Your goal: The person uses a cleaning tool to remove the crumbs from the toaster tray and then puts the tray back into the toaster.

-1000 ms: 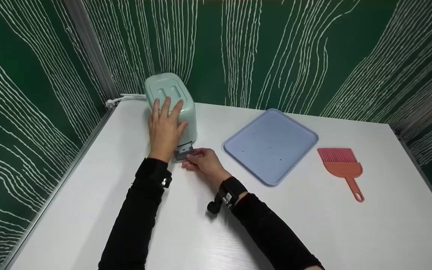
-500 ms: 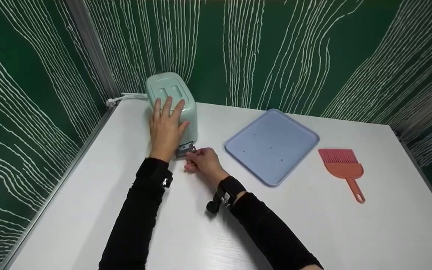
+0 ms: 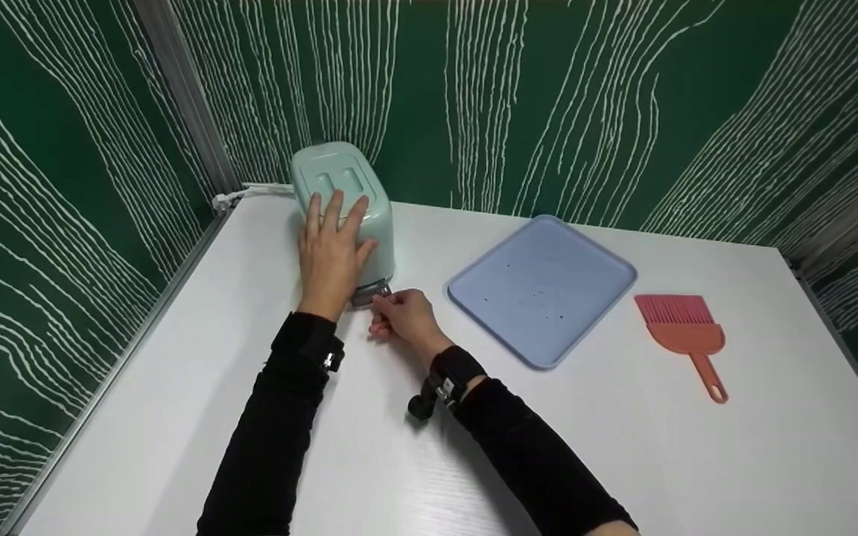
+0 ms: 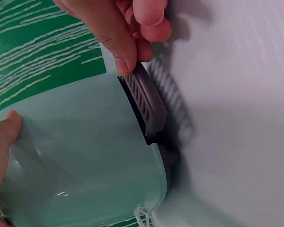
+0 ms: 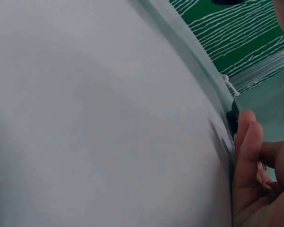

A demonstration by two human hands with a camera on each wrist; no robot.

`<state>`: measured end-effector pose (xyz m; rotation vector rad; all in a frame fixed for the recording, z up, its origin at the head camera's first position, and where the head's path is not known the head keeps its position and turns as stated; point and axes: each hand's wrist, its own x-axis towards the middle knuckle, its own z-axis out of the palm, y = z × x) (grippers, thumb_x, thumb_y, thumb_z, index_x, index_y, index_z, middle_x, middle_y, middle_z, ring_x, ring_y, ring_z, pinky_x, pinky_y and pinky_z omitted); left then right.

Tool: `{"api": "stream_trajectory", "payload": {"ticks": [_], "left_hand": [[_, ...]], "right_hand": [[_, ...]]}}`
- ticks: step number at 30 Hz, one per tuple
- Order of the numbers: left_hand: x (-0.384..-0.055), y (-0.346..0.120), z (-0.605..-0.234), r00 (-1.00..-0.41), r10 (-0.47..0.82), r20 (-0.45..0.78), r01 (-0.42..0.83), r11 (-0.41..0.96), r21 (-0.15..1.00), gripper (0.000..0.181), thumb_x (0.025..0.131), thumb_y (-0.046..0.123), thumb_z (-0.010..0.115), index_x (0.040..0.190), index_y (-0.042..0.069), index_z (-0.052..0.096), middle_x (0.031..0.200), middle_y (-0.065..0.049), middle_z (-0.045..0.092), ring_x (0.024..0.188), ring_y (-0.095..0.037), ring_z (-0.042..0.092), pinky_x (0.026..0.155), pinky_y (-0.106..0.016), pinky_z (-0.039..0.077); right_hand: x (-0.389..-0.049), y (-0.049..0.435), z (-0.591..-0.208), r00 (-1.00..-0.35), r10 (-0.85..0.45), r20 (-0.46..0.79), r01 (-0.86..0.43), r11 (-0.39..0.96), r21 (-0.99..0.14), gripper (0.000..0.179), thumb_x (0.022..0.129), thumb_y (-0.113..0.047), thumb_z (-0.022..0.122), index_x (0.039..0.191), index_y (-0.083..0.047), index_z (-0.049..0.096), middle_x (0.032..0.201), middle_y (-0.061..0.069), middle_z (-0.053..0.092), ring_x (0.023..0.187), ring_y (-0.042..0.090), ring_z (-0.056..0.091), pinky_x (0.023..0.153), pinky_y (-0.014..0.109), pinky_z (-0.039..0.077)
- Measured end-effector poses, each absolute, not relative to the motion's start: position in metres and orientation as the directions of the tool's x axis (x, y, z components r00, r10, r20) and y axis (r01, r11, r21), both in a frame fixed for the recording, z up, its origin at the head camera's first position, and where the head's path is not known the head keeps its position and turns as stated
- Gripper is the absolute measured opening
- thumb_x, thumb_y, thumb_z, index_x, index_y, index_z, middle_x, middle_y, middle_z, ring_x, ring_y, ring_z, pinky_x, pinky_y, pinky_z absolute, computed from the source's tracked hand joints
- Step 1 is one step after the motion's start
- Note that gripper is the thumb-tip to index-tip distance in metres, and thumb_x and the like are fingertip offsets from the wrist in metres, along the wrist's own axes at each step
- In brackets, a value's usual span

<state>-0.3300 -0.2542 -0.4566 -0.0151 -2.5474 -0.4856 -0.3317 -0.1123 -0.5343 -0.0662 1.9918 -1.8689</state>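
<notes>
A mint-green toaster (image 3: pixel 378 242) with two slots in its top stands at the back left of the table. My left hand (image 3: pixel 331 262) lies on its top and near end, fingers spread and straight, the thumb along the side. Low on the near end, a grey slotted crumb tray (image 4: pixel 149 101) sticks out a little from its opening. My right hand (image 3: pixel 407 314) pinches one end of this tray between thumb and fingers. In the right wrist view, the fingers (image 5: pixel 248 156) are bent close beside the toaster, hiding most of the tray.
A blue-lilac flat tray (image 3: pixel 533 298) with scattered dark crumbs lies right of the toaster. Further right is a red brush nested in an orange dustpan (image 3: pixel 686 336). A white cord (image 3: pixel 265 190) runs behind the toaster, close to the green wall (image 3: pixel 421 112).
The crumb tray has slid further into the toaster, pushed by my right hand, so less of it sticks out. My left hand has stayed on the toaster.
</notes>
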Motion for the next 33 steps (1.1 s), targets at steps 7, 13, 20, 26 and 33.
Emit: {"api": "stream_trajectory", "payload": {"ticks": [7,13,20,26,33], "left_hand": [[-0.331,-0.254,-0.458,-0.852,-0.091,0.516,0.103,0.937,0.335,0.065,0.1,0.037,0.075,0.16,0.025,0.052,0.172,-0.015,0.04,0.165,-0.042,0.022,0.124,-0.069,0.035],[-0.33,-0.254,-0.458,-0.849,-0.087,0.521,0.107,0.938,0.331,0.065,0.1,0.037,0.075,0.16,0.025,0.052,0.171,-0.016,0.04,0.164,-0.043,0.023,0.124,-0.069,0.036],[-0.329,-0.254,-0.457,-0.849,-0.082,0.522,0.114,0.936,0.334,0.066,0.1,0.037,0.075,0.16,0.024,0.051,0.172,-0.016,0.038,0.165,-0.043,0.022,0.125,-0.067,0.036],[-0.329,-0.254,-0.457,-0.848,-0.083,0.523,0.113,0.936,0.333,0.065,0.1,0.036,0.075,0.16,0.024,0.052,0.172,-0.016,0.039,0.165,-0.043,0.022,0.125,-0.067,0.035],[-0.329,-0.254,-0.458,-0.842,-0.088,0.532,0.117,0.934,0.339,0.065,0.099,0.035,0.076,0.159,0.024,0.053,0.171,-0.016,0.04,0.164,-0.043,0.023,0.124,-0.069,0.035]], "right_hand": [[-0.333,-0.113,-0.534,-0.92,-0.301,-0.252,0.23,0.107,-0.967,0.029,0.108,-0.012,0.063,0.08,-0.005,0.06,0.064,0.002,0.066,0.052,0.007,0.066,0.05,0.018,0.056],[-0.335,-0.115,-0.535,-0.917,-0.3,-0.262,0.237,0.117,-0.964,0.025,0.108,-0.011,0.063,0.084,-0.003,0.063,0.062,0.002,0.067,0.051,0.006,0.066,0.05,0.018,0.055],[-0.339,-0.118,-0.534,-0.921,-0.287,-0.264,0.243,0.107,-0.964,0.025,0.108,-0.007,0.061,0.084,-0.001,0.066,0.064,0.001,0.067,0.053,0.005,0.067,0.052,0.017,0.056],[-0.34,-0.12,-0.534,-0.92,-0.281,-0.273,0.255,0.098,-0.962,0.025,0.107,-0.006,0.061,0.083,-0.003,0.063,0.063,0.0,0.067,0.052,0.004,0.066,0.051,0.016,0.055],[-0.34,-0.123,-0.532,-0.924,-0.256,-0.285,0.275,0.075,-0.958,0.024,0.107,-0.005,0.062,0.083,-0.004,0.061,0.064,0.0,0.066,0.051,0.004,0.065,0.05,0.016,0.055]]}}
